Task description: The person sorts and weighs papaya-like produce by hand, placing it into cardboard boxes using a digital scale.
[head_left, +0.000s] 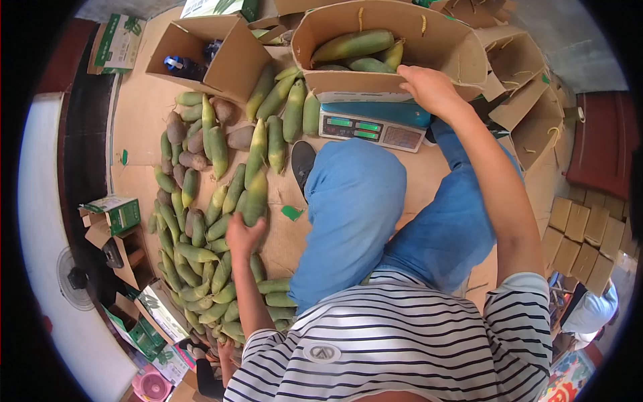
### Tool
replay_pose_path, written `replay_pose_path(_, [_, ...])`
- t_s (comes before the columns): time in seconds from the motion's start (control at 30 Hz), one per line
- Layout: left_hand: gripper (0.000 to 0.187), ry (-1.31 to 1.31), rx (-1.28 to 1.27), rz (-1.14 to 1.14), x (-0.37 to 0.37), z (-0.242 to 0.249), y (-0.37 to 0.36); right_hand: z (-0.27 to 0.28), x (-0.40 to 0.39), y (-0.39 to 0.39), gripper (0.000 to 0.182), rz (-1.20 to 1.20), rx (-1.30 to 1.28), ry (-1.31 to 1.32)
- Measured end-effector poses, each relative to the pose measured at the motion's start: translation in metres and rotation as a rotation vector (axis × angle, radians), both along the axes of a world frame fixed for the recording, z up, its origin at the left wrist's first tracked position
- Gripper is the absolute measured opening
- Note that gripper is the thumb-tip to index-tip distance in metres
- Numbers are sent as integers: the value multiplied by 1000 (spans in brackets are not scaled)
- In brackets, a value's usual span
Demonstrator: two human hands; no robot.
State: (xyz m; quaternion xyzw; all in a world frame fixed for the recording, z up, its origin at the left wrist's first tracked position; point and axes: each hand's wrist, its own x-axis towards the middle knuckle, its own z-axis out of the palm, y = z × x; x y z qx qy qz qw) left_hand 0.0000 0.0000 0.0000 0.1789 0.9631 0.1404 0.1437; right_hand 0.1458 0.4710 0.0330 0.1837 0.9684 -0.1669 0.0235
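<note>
My left hand (244, 234) is closed around the lower end of a green radish (255, 201) at the right edge of a large pile. Just beyond it lies another long radish (256, 151) with a pale yellow-green tip. My right hand (429, 87) grips the near rim of an open cardboard box (375, 82), thumb and fingers at its edge. Several green radishes (355, 45) lie inside that box. Beneath the box is a digital scale (370, 127) with lit green displays; its readings are too small to make out.
Green radishes (197, 253) and brownish-purple ones (194, 161) cover the floor at left. A cardboard box (231, 60) with blue bottles stands behind them. Open boxes (516, 60) with yellow handles crowd the right. Another person's hand (226, 348) shows at lower left.
</note>
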Motion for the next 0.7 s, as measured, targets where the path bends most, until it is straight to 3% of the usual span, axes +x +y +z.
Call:
replay_pose_path(0.03, [56, 2, -2, -10, -2, 13, 12, 2, -2, -3, 17, -6, 0, -1])
replay_pose_path(0.1, [54, 180, 259, -68, 6, 58, 72, 7, 7, 9, 15, -4, 24, 10])
replay_pose_path(0.23, [56, 376, 573, -398, 3, 133, 177, 6, 6, 10, 16, 0, 25, -22])
replay_pose_path(0.3, [60, 408, 774, -612, -3, 143, 232, 5, 6, 12, 18, 6, 25, -29])
replay_pose_path(0.4, [57, 445, 654, -788, 4, 146, 309, -1, 8, 15, 17, 37, 29, 47])
replay_pose_path(0.47, [51, 421, 658, -879, 1, 115, 348, 0, 9, 15, 14, 54, 41, 99])
replay_pose_path(0.57, [47, 372, 752, -890, 6, 102, 342, 2, 11, 14, 15, 65, 1, 149])
replay_pose_path(0.7, [43, 139, 739, -755, 9, 85, 269, -1, 11, 19, 16, 39, 45, 101])
